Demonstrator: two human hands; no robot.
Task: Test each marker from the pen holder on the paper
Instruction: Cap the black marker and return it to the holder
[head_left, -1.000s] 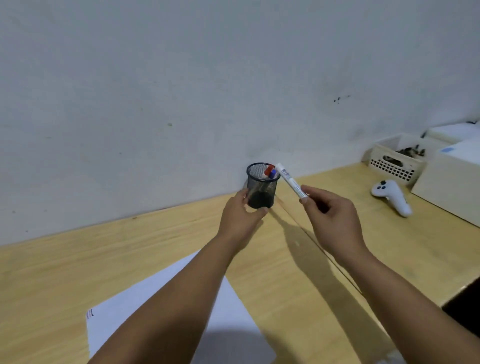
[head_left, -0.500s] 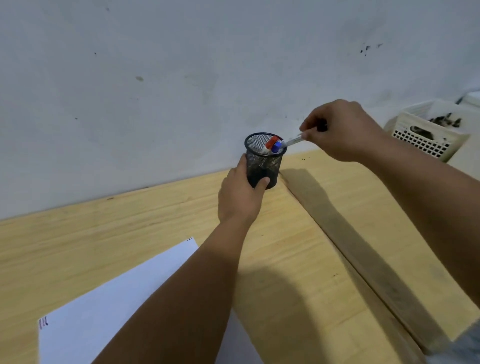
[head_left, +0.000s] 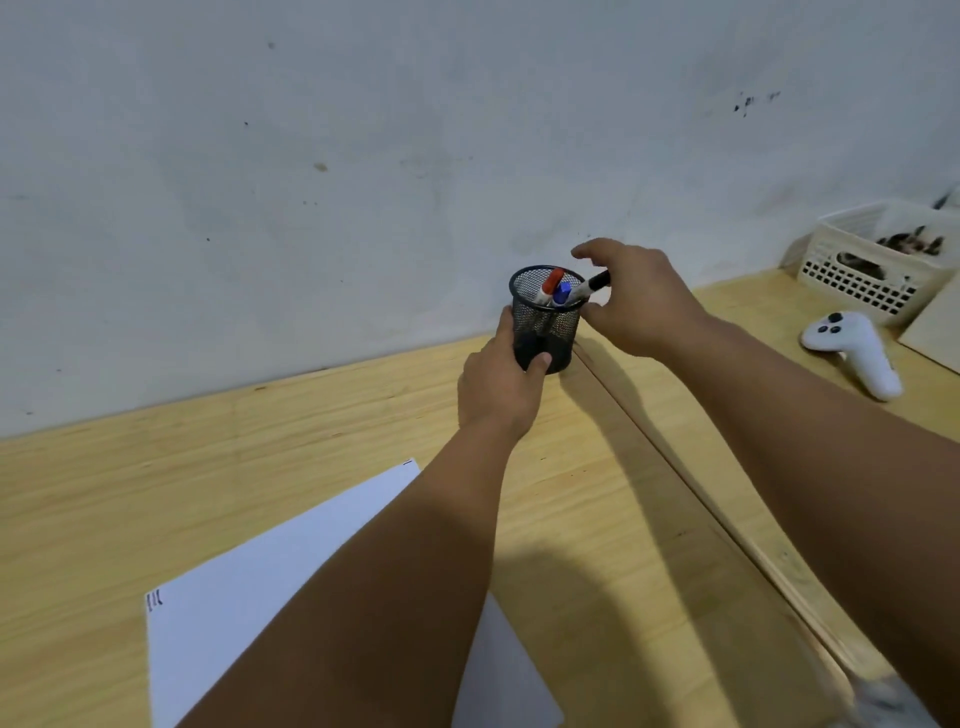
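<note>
A black mesh pen holder (head_left: 545, 322) stands on the wooden table by the wall. My left hand (head_left: 501, 389) grips its lower side. Inside are a red-capped marker (head_left: 550, 285), a blue-capped marker (head_left: 562, 293) and a black-capped marker (head_left: 592, 287) that leans over the right rim. My right hand (head_left: 641, 301) is just right of the holder, its fingers spread around the black cap without closing on it. The white paper (head_left: 270, 592) lies near me on the left, under my left forearm, with a few short pen strokes (head_left: 154, 601) at its left corner.
A white game controller (head_left: 854, 353) lies on the table at the right. Behind it stands a white perforated basket (head_left: 872, 275) with dark items, and a pale box edge (head_left: 935, 332). A seam (head_left: 691, 483) runs diagonally across the table. The wall is directly behind the holder.
My right hand brought the black-capped marker over the holder, dropped it in and opened its fingers. My left hand kept hold of the holder.
</note>
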